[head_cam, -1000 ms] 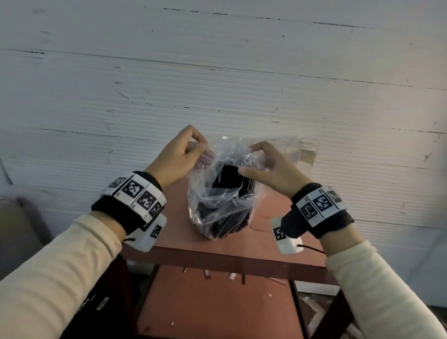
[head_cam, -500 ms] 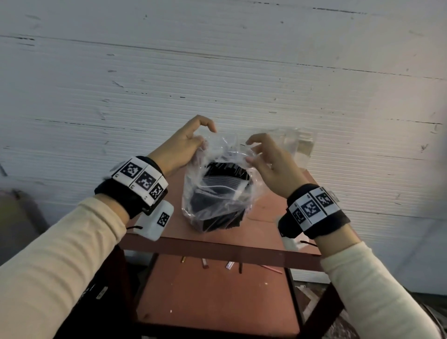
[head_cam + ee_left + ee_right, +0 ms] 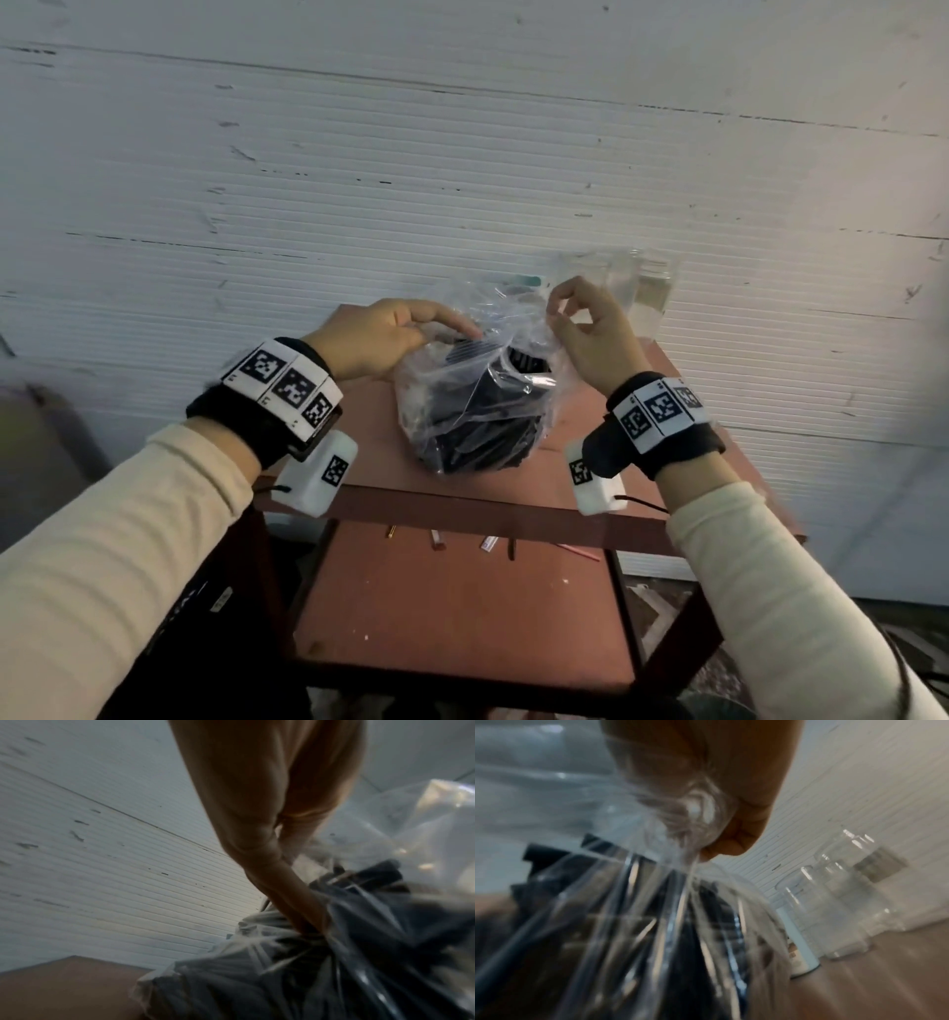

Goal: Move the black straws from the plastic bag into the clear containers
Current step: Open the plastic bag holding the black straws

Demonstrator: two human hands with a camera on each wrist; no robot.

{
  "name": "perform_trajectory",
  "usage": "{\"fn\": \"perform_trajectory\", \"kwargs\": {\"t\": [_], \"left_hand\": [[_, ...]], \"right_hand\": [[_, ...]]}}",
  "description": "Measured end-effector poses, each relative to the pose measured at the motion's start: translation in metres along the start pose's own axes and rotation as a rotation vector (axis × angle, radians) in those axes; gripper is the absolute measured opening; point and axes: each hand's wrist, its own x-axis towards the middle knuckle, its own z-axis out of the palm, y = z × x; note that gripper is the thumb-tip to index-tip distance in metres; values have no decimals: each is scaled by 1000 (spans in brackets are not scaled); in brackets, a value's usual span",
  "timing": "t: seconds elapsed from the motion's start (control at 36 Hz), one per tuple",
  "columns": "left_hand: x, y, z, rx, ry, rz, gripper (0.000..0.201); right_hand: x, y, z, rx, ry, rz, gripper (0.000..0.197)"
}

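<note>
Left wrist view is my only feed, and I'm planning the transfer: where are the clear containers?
Observer: The clear containers stand at the far right corner of the table, behind the plastic bag.
Operator: Is the right hand busy?
Observer: The right hand pinches the bag's top edge on its right side.
Operator: Any straws in the containers?
Observer: None visible. The right wrist view shows the containers empty, and the black straws sit in the bag.

Reddish table (image 3: pixel 369 406) under plastic bag (image 3: pixel 462 411), clear containers (image 3: pixel 652 293)
</note>
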Motion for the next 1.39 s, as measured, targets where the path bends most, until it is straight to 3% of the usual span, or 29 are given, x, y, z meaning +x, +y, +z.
{"fn": "perform_trajectory", "kwargs": {"t": [0.17,0.28,0.36,0.47,0.61,0.72,0.83,0.97,1.08,1.22,1.39], "left_hand": [[12,9,16,-37,107,-61,47],[14,15,25,-89,155,-87,45],[13,20,29,-142,158,-123,48],[12,24,34,-225,191,-119,62],[11,31,38,-413,146,-196,78],[8,33,39,-431,112,-185,88],[5,29,41,-389,67,-155,96],[-3,33,38,-245,148,-110,98],[-3,23,33,-108,168,-96,103],[-11,20,32,-135,53,-144,118],[-23,23,31,-137,158,-130,113]], "right_hand": [[-14,0,-10,-62,-64,80,17],[-34,-14,-25,-165,-156,168,20],[-48,-23,-28,-135,-136,193,12],[-54,-5,-25,-163,-178,253,48],[-62,-17,-25,-82,-395,501,60],[-61,-26,-20,124,-366,622,61],[-58,-26,-12,268,-381,686,37],[-56,-19,-1,410,-346,582,24],[-61,-16,3,271,-299,431,39],[-63,-18,7,262,-250,344,47],[-63,-19,15,325,-245,296,46]]}}
